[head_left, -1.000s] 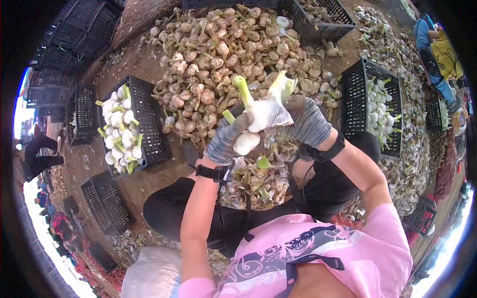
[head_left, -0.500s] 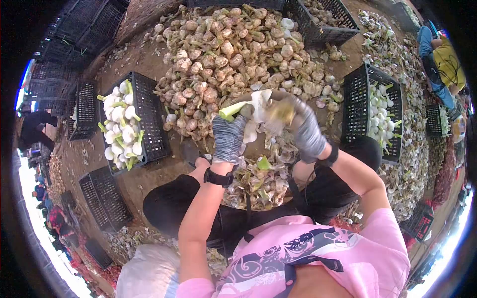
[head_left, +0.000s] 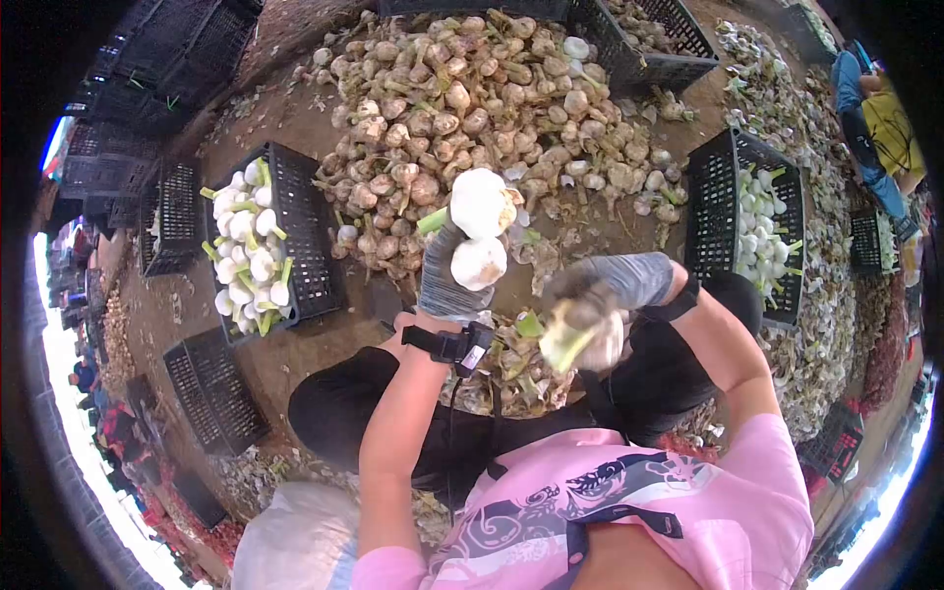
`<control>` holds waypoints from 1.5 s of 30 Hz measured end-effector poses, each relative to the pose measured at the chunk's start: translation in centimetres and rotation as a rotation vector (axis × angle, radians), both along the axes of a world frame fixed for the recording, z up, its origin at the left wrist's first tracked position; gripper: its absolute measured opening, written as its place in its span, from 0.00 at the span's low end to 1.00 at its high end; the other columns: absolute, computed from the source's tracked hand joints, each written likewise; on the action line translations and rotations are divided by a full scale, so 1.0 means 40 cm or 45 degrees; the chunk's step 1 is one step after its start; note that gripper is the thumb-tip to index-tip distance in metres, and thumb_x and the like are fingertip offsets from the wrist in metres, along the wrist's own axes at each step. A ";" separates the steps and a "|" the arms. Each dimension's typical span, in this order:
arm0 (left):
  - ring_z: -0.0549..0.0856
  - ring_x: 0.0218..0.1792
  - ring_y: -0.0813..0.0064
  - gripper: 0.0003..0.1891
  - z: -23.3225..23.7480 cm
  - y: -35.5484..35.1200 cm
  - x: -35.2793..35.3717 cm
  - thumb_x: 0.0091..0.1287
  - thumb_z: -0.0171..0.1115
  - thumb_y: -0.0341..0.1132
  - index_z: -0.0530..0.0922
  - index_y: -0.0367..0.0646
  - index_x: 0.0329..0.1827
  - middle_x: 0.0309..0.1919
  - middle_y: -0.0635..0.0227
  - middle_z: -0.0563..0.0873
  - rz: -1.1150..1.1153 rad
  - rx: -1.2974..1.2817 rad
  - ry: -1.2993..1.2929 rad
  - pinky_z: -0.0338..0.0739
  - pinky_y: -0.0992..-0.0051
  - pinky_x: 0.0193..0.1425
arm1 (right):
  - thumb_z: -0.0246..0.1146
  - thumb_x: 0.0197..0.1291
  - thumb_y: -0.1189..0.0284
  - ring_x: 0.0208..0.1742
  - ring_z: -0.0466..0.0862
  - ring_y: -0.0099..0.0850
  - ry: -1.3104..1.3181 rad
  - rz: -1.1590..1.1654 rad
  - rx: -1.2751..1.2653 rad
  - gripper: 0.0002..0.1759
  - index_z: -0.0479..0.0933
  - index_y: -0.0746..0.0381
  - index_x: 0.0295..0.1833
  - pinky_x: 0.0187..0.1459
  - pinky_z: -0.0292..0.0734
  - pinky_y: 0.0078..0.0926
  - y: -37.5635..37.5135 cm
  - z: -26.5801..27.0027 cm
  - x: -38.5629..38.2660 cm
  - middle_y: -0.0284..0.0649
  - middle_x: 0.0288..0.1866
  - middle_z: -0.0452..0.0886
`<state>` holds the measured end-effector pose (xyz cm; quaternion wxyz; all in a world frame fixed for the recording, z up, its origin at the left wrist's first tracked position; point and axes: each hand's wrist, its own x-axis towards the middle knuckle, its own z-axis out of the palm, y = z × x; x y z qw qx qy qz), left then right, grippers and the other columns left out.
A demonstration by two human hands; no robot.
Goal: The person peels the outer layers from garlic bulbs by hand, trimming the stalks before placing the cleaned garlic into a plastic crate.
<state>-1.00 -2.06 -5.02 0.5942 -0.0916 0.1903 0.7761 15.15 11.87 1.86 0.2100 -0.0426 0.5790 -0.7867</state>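
Raised in front of the big garlic heap, my left hand [head_left: 447,270], in a grey glove, is closed around garlic bulbs [head_left: 480,204]. Two white bulbs show there, one above the other, and a cut green stem sticks out to the left. Lower and to the right, my right hand [head_left: 595,285], gloved too, grips a clump of garlic husk [head_left: 582,339] with a pale green stem piece, smeared by motion. Beneath it, loose garlic skins [head_left: 506,369] lie between my legs.
Unpeeled garlic [head_left: 423,128] is heaped ahead. A black crate [head_left: 305,231] of white bulbs stands at left, another crate [head_left: 713,211] at right. An empty-looking crate [head_left: 211,388] lies lower left. Husks [head_left: 821,324] cover the ground at right, where a person [head_left: 890,128] sits farther back.
My hands have moved apart. The right one has swung down and to the right with the husk, while the left stays up, its white bulbs now in plain sight.
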 end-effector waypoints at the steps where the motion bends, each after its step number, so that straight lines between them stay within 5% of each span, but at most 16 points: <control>1: 0.81 0.41 0.61 0.25 -0.005 0.000 -0.002 0.59 0.58 0.41 0.67 0.35 0.55 0.45 0.53 0.78 0.000 -0.004 0.002 0.81 0.68 0.39 | 0.59 0.58 0.62 0.44 0.74 0.27 0.147 0.117 0.016 0.21 0.72 0.67 0.51 0.49 0.70 0.24 0.000 0.004 -0.006 0.37 0.42 0.78; 3: 0.81 0.41 0.61 0.24 -0.006 0.003 -0.001 0.60 0.57 0.42 0.67 0.35 0.55 0.44 0.52 0.78 0.018 -0.029 0.017 0.81 0.68 0.39 | 0.61 0.56 0.61 0.42 0.74 0.25 0.217 0.010 0.133 0.21 0.73 0.67 0.47 0.46 0.70 0.24 0.021 0.026 -0.013 0.36 0.39 0.78; 5: 0.81 0.41 0.61 0.23 -0.029 0.001 0.000 0.62 0.55 0.42 0.68 0.35 0.55 0.44 0.53 0.79 -0.040 0.002 -0.051 0.81 0.69 0.40 | 0.63 0.54 0.63 0.38 0.75 0.24 -0.123 -0.622 1.304 0.18 0.73 0.67 0.41 0.41 0.71 0.25 0.026 0.026 -0.035 0.34 0.36 0.77; 6: 0.81 0.41 0.62 0.22 -0.023 0.002 0.010 0.62 0.54 0.41 0.68 0.36 0.55 0.44 0.53 0.79 -0.053 -0.018 -0.047 0.81 0.69 0.41 | 0.63 0.54 0.63 0.38 0.75 0.24 -0.134 -0.631 1.302 0.18 0.73 0.67 0.41 0.41 0.71 0.25 0.028 0.014 -0.043 0.34 0.36 0.77; 9: 0.81 0.41 0.63 0.20 -0.025 0.009 0.024 0.64 0.52 0.39 0.68 0.36 0.55 0.45 0.55 0.79 -0.125 0.055 -0.087 0.80 0.69 0.41 | 0.66 0.51 0.69 0.32 0.74 0.22 0.120 -1.211 0.378 0.13 0.72 0.64 0.37 0.34 0.71 0.23 0.003 -0.048 -0.078 0.32 0.29 0.75; 13: 0.81 0.41 0.62 0.19 -0.034 0.008 0.026 0.64 0.51 0.38 0.68 0.35 0.54 0.44 0.54 0.79 -0.113 -0.146 0.053 0.80 0.67 0.42 | 0.61 0.55 0.73 0.32 0.76 0.19 0.041 -0.852 -0.937 0.09 0.70 0.62 0.39 0.28 0.73 0.14 0.043 0.001 -0.033 0.35 0.33 0.75; 15: 0.82 0.41 0.67 0.18 -0.052 0.013 0.029 0.63 0.54 0.39 0.71 0.39 0.53 0.45 0.60 0.80 -0.136 -0.167 -0.022 0.81 0.70 0.41 | 0.58 0.58 0.70 0.28 0.78 0.22 -0.136 -1.311 -1.172 0.15 0.70 0.64 0.49 0.28 0.76 0.14 0.042 0.037 -0.028 0.38 0.34 0.77; 21: 0.82 0.40 0.68 0.18 -0.051 0.027 0.026 0.64 0.53 0.41 0.71 0.39 0.53 0.43 0.60 0.81 -0.140 -0.146 -0.057 0.82 0.71 0.41 | 0.65 0.51 0.60 0.36 0.79 0.26 0.091 -1.008 1.061 0.24 0.72 0.65 0.48 0.38 0.74 0.23 0.046 -0.047 -0.054 0.41 0.36 0.79; 22: 0.82 0.40 0.68 0.19 -0.050 0.031 0.035 0.64 0.53 0.41 0.71 0.39 0.53 0.42 0.60 0.81 -0.169 -0.238 0.422 0.81 0.72 0.40 | 0.65 0.51 0.60 0.36 0.78 0.26 0.011 -0.998 1.096 0.24 0.72 0.65 0.47 0.38 0.74 0.24 0.026 -0.030 -0.061 0.41 0.35 0.79; 27: 0.83 0.37 0.71 0.18 0.026 0.040 0.063 0.66 0.51 0.41 0.71 0.41 0.54 0.40 0.62 0.82 -0.291 -0.266 0.296 0.81 0.74 0.39 | 0.66 0.50 0.62 0.34 0.76 0.25 -0.051 -1.056 1.136 0.22 0.72 0.65 0.46 0.37 0.73 0.25 0.021 -0.077 -0.074 0.40 0.32 0.77; 29: 0.83 0.36 0.72 0.17 0.057 0.045 0.069 0.66 0.50 0.40 0.71 0.40 0.54 0.40 0.62 0.82 -0.283 -0.267 0.149 0.82 0.74 0.38 | 0.65 0.52 0.63 0.35 0.73 0.18 -0.142 -0.901 0.496 0.17 0.71 0.62 0.41 0.35 0.71 0.17 0.055 -0.094 -0.064 0.30 0.34 0.74; 37: 0.83 0.36 0.71 0.16 -0.027 0.038 0.053 0.67 0.48 0.40 0.71 0.40 0.53 0.40 0.61 0.82 -0.298 -0.379 0.942 0.82 0.74 0.35 | 0.60 0.57 0.69 0.34 0.74 0.19 -0.141 -1.053 0.387 0.11 0.71 0.63 0.42 0.37 0.73 0.20 0.029 -0.069 -0.059 0.30 0.34 0.74; 38: 0.83 0.36 0.71 0.16 -0.025 0.041 0.053 0.67 0.48 0.40 0.71 0.40 0.53 0.39 0.61 0.82 -0.303 -0.382 1.077 0.82 0.74 0.35 | 0.58 0.53 0.72 0.32 0.76 0.27 0.071 -1.107 0.807 0.10 0.72 0.64 0.40 0.37 0.73 0.27 0.015 -0.092 -0.061 0.38 0.31 0.77; 40: 0.83 0.34 0.70 0.16 0.011 0.049 0.057 0.66 0.51 0.41 0.72 0.40 0.51 0.38 0.62 0.82 -0.192 -0.334 0.175 0.82 0.74 0.33 | 0.58 0.52 0.74 0.31 0.77 0.29 0.257 -1.118 1.011 0.10 0.72 0.64 0.40 0.37 0.73 0.27 0.015 -0.090 -0.065 0.39 0.31 0.78; 43: 0.84 0.33 0.71 0.16 0.002 0.035 0.050 0.65 0.53 0.42 0.73 0.41 0.50 0.38 0.63 0.82 -0.214 -0.347 0.113 0.82 0.74 0.32 | 0.57 0.50 0.77 0.34 0.79 0.34 0.167 -1.205 0.885 0.09 0.73 0.64 0.39 0.38 0.74 0.27 0.037 -0.102 -0.075 0.45 0.31 0.79; 45: 0.84 0.32 0.71 0.16 0.000 0.036 0.046 0.65 0.53 0.41 0.73 0.41 0.50 0.37 0.63 0.83 -0.193 -0.342 0.109 0.82 0.75 0.31 | 0.55 0.51 0.82 0.37 0.74 0.21 -0.007 -1.375 0.999 0.11 0.72 0.66 0.43 0.43 0.71 0.21 0.097 -0.185 -0.072 0.35 0.36 0.78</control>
